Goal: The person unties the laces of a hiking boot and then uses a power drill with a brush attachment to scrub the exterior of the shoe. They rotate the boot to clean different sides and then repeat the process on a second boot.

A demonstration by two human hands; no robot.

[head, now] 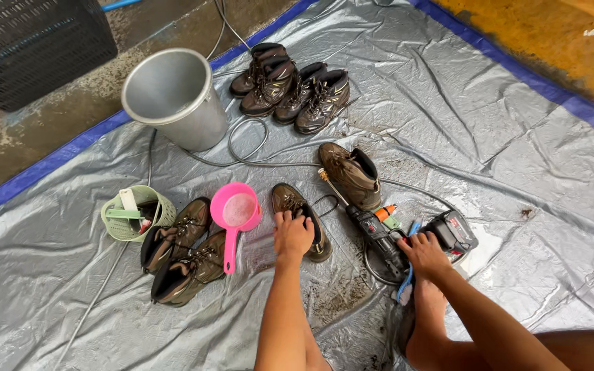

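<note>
Muddy brown boot under left fingers; right fingers around black sprayer.

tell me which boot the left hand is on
The single brown boot just right of the pink scoop; the left hand grips its opening. No hand touches the others.

We see a tarp under everything. At the far edge stand four boots in a row, a bucket to their left and a crate farther left, off the tarp. A hose loops between bucket and row. Nearer, a lone boot lies right of centre. Our left hand rests on a shoe; left of it lies a scoop, then two boots (side by side), then a basket. Our right hand lies on the sprayer, beside a battery.
</note>
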